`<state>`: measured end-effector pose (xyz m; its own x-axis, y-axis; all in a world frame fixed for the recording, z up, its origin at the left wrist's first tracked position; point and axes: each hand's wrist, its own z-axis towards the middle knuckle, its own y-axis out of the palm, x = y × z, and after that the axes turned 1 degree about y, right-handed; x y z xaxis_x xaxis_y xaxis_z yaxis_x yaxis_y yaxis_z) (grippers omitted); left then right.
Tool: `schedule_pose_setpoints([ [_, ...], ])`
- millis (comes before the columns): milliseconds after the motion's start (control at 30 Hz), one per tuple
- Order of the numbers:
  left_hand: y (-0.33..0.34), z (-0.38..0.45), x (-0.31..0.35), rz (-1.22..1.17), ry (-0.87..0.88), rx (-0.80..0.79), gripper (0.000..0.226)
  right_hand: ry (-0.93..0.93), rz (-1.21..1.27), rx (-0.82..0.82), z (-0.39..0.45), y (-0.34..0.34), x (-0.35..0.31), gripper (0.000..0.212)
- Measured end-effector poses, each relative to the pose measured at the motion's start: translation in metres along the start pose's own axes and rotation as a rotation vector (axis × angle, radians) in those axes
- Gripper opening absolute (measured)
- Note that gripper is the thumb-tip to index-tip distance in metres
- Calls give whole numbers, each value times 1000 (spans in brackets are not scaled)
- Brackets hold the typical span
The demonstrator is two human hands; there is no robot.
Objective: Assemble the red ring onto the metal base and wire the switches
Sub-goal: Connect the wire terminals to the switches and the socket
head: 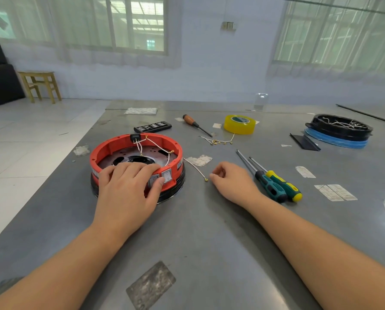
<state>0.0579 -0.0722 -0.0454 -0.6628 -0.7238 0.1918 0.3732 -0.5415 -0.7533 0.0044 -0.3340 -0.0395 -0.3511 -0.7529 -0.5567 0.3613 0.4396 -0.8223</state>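
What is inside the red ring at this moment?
Inside the red ring you see the perforated metal base with a dark central opening, and white wires running from the black connector. The left hand covers the ring's near rim and the area behind the switches.

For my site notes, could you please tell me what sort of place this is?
Probably a small assembly workshop: a bare metal worktable with two screwdrivers lying on it, a yellow tape roll, and the red ring seated on its metal base.
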Motion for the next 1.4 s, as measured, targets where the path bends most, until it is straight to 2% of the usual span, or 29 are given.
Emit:
schedule_pose_setpoints([
  [100,2,0,2,16,18,8,42,61,-122,-54,5,3,-20,29],
  [300,2,0,-2,40,64,44,39,38,-480,-34,1,20,-45,34],
  [500,1,1,2,32,88,55,41,27,-481,9,-2,20,-36,33],
  [567,0,1,5,24,103,51,42,5,-385,30,0,16,-30,24],
  [633,-1,0,7,10,128,57,42,46,-110,71,2,11,-23,15],
  [733,0,-2,11,-10,168,95,43,120,544,134,1,9,-20,13],
  [800,0,-2,13,-22,174,109,43,174,1054,69,-3,9,-28,12],
  [867,-1,-1,13,-35,169,115,42,182,1395,-45,-10,10,-41,14],
  [933,-2,-2,13,-78,158,132,38,96,1437,-125,-18,14,-51,14],
  [1033,-4,-2,11,-239,67,198,34,-143,1210,-185,-35,24,-64,13],
  [1100,-6,0,9,-340,-5,261,30,-233,1076,-211,-43,32,-68,12],
  [1233,-5,3,5,-449,-100,298,18,-285,1001,-231,-50,35,-67,15],
  [1400,-6,5,4,-535,-236,285,16,-219,1122,-344,-49,31,-61,20],
])
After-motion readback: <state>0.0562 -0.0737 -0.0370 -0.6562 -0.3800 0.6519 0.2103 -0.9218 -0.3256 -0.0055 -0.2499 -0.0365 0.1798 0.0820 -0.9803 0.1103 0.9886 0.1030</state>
